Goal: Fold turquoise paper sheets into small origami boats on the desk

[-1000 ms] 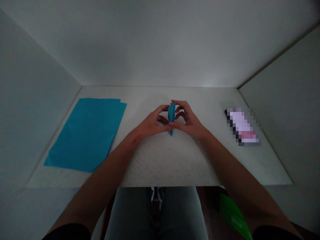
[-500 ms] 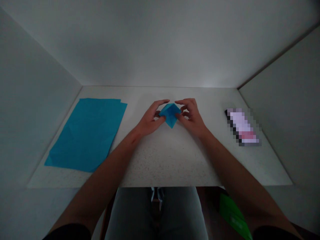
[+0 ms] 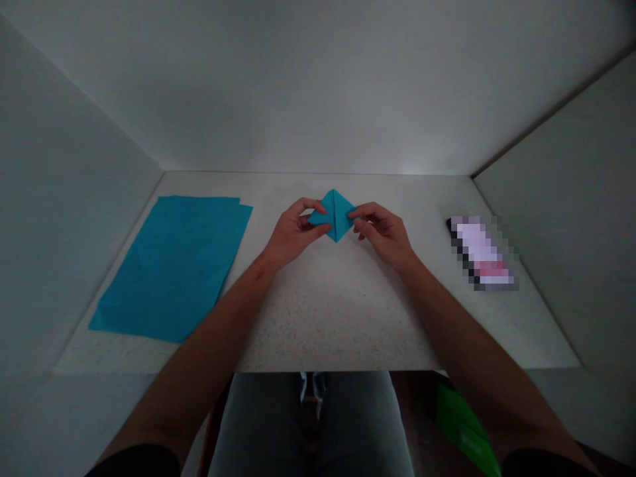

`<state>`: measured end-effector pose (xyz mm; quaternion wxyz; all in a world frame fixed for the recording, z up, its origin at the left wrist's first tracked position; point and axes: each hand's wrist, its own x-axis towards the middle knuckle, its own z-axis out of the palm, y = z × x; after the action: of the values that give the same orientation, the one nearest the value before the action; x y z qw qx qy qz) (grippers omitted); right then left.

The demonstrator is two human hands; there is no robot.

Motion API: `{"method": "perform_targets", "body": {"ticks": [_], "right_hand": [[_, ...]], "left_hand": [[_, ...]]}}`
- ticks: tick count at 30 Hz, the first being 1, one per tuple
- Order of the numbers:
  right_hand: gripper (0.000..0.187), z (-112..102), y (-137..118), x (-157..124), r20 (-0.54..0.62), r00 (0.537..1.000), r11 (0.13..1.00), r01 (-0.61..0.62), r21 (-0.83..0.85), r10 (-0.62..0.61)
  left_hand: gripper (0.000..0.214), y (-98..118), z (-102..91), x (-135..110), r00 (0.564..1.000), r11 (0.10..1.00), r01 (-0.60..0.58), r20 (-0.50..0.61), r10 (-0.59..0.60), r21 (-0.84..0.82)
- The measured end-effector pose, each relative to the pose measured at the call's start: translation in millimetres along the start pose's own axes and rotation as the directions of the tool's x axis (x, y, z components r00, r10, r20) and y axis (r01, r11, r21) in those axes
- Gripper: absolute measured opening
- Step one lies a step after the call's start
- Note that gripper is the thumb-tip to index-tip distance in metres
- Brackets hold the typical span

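A small folded piece of blue paper (image 3: 340, 213) is held between my two hands at the middle of the table. It has a flat diamond shape with a seam down its centre. My left hand (image 3: 294, 229) pinches its left corner, thumb and index finger lying on the front face. At the right corner, my right hand (image 3: 381, 232) grips the edge between its fingertips. Fingers cover both side corners in part. Larger blue paper sheets (image 3: 173, 265) lie stacked on the left of the table, beside my left forearm.
The pale speckled table (image 3: 328, 318) meets walls at the back and on both sides. A phone (image 3: 481, 253), blurred into blocks, lies at the right. Below the table's front edge are my legs (image 3: 263, 424) and a green object (image 3: 464, 427) at the lower right.
The folded paper has gone from a partly raised, pointed form to a flat diamond with its centre seam showing. My left index finger has come down onto it, and my right hand has shifted slightly right.
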<state>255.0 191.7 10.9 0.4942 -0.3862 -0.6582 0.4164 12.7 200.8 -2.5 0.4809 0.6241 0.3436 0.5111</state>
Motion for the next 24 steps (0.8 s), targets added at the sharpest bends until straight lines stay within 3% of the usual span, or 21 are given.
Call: {"method": "perform_targets", "body": {"ticks": [4, 8, 12, 16, 19, 24], "right_hand": [[0.052, 0.1, -0.2, -0.2, -0.003, 1.000, 1.000, 0.000, -0.024, 0.000], [0.038, -1.0, 1.5, -0.9, 0.060, 0.998, 0.991, -0.019, -0.131, 0.027], [0.042, 0.3, 2.1, 0.5, 0.037, 0.999, 0.990, 0.036, -0.136, -0.031], [0.042, 1.9, -0.1, 2.8, 0.006, 0.998, 0.997, 0.057, -0.057, -0.057], [0.042, 0.3, -0.5, 3.8, -0.042, 0.998, 0.999, 0.038, 0.001, -0.038], [0.050, -7.5, 4.5, 7.8, -0.205, 0.979, 0.999, -0.016, 0.047, 0.025]], "left_hand": [[0.062, 1.2, 1.9, -1.0, 0.998, 0.999, 0.046, 0.040, -0.046, 0.013], [0.035, 9.5, 1.8, -1.3, 0.996, 0.992, 0.061, 0.055, -0.067, 0.107], [0.042, 14.0, 0.2, -0.6, 1.000, 0.977, 0.015, 0.021, -0.020, 0.213], [0.047, 14.8, 1.3, 0.7, 0.998, 0.978, -0.056, -0.017, 0.061, 0.201], [0.050, 15.2, 1.3, 2.0, 0.995, 0.986, -0.042, -0.078, 0.055, 0.158], [0.057, 1.7, -8.1, 6.7, 0.960, 0.998, 0.050, -0.276, -0.037, 0.038]]}}
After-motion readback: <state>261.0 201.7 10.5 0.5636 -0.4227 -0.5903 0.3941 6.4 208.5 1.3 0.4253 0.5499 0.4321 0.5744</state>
